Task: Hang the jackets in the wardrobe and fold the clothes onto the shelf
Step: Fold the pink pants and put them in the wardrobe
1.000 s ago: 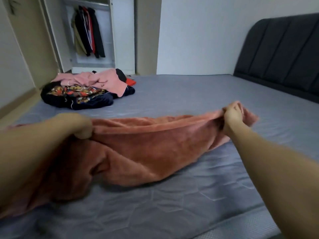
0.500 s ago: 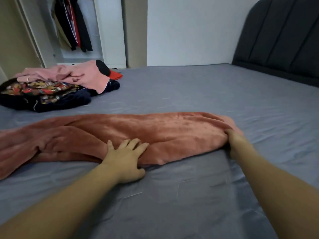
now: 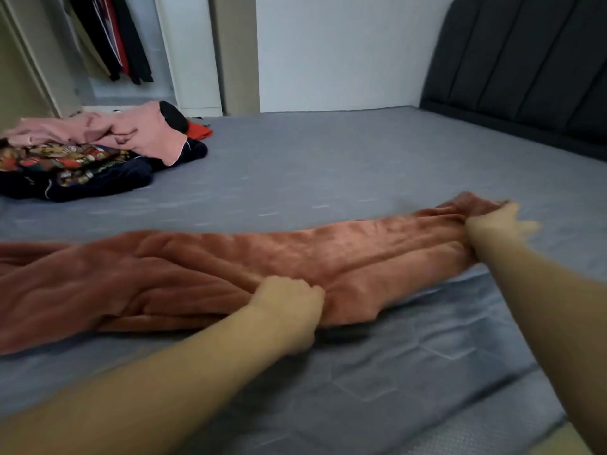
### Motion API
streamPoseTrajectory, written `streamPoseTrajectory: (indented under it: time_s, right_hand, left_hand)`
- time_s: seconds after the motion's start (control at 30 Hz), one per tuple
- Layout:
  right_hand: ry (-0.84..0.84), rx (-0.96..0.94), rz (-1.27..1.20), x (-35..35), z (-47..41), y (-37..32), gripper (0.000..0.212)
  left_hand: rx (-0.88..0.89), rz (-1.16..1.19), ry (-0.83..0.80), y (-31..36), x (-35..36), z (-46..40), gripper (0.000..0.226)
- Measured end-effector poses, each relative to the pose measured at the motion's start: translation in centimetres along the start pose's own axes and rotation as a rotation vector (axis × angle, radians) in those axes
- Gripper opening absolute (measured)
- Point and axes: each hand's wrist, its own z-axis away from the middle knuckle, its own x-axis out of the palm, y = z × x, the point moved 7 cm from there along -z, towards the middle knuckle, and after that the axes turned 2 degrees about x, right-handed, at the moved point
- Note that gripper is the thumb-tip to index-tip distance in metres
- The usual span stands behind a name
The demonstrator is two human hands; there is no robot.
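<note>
The left hand (image 3: 289, 307) is now curling its fingers into the near edge of the rust-coloured fleece garment (image 3: 230, 270), gripping a fold of it about midway along, where half a second ago the same hand was lying flat with spread fingers on that edge. The right hand (image 3: 496, 221) is blurred with motion at the garment's far right end; it is touching the bunched cloth there, but whether it is pinching the fabric or letting go with fingers spreading cannot be told. A second ago both hands were lifting the garment by its upper edge; now it is lying in a long flattened band across the grey mattress (image 3: 328, 165), running out of view at the left. That suggests the lengthwise fold is laid and the person is taking a fresh grip, probably to bring one end over the other, so this piece is partway folded and not yet ready for the shelf. Further off, a heap of clothes (image 3: 82, 152) is waiting at the far left corner of the bed: a pink piece on top of a dark, brightly patterned one, with a scrap of red behind. Beyond it, dark jackets (image 3: 111, 37) are already hanging in the open wardrobe (image 3: 184, 54). The padded headboard (image 3: 525, 67) is rising at the right.
</note>
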Motion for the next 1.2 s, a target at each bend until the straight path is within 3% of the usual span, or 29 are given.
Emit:
streamPoseTrajectory:
  time_s: [0.07, 0.1, 0.2, 0.27, 0.4, 0.5, 0.6, 0.73, 0.8, 0.87, 0.93, 1.03, 1.13, 1.2]
  right_hand:
    - [-0.028, -0.100, 0.438, 0.8, 3.9, -0.2, 0.097]
    - [-0.075, -0.215, 0.548, 2.5, 6.5, -0.7, 0.094]
    - [-0.376, -0.594, 0.644, 9.2, 16.9, -2.8, 0.066]
    - [-0.544, -0.818, 0.650, 13.1, 24.6, -4.3, 0.062]
    - [-0.725, -1.116, 0.629, 19.2, 38.6, -7.8, 0.064]
    - [-0.781, -1.177, 0.631, 22.2, 45.3, -10.0, 0.067]
    - [-0.844, -1.156, 0.618, 24.3, 48.3, -12.1, 0.078]
    - [-0.799, -0.911, 0.313, 25.6, 46.5, -15.7, 0.066]
    - [-0.730, -0.853, 0.390, 26.6, 44.8, -16.5, 0.062]
    - [-0.723, -0.896, 0.660, 27.9, 44.2, -16.1, 0.065]
    - [-0.694, -0.965, 0.817, 29.0, 44.1, -15.3, 0.059]
    - [-0.440, -1.096, 0.694, 29.2, 44.0, -16.1, 0.053]
    - [-0.192, -1.103, 0.523, 28.1, 44.3, -17.4, 0.050]
    - [-0.231, -1.063, 0.556, 28.7, 44.7, -16.2, 0.051]
  left_hand:
    - [0.022, 0.138, -0.277, 1.4, 2.8, 1.5, 0.078]
    - [0.034, 0.193, -0.299, 0.6, 3.3, 2.5, 0.088]
    - [-0.030, 0.300, -0.123, -6.3, 3.3, 6.6, 0.082]
    - [-0.267, 0.313, -0.032, -13.8, 4.4, 10.9, 0.076]
    - [-1.000, 0.442, 0.147, -28.3, 9.0, 22.9, 0.073]
    - [-1.192, 0.645, 0.208, -32.7, 12.0, 26.7, 0.077]
    - [-1.355, 0.667, 0.378, -35.7, 12.0, 27.9, 0.075]
    - [-1.226, 0.854, 0.314, -39.7, 13.5, 25.6, 0.063]
    - [-1.168, 0.849, 0.298, -41.0, 13.6, 24.9, 0.058]
    - [-1.058, 0.816, 0.475, -42.2, 12.3, 24.0, 0.042]
    - [-0.935, 0.892, 0.782, -43.4, 10.7, 23.7, 0.020]
    - [-0.991, 0.962, 1.002, -45.9, 9.6, 24.4, 0.012]
    - [-1.066, 1.006, 0.810, -48.0, 11.0, 22.6, 0.035]
    - [-1.055, 1.313, 0.586, -47.8, 13.6, 21.2, 0.067]
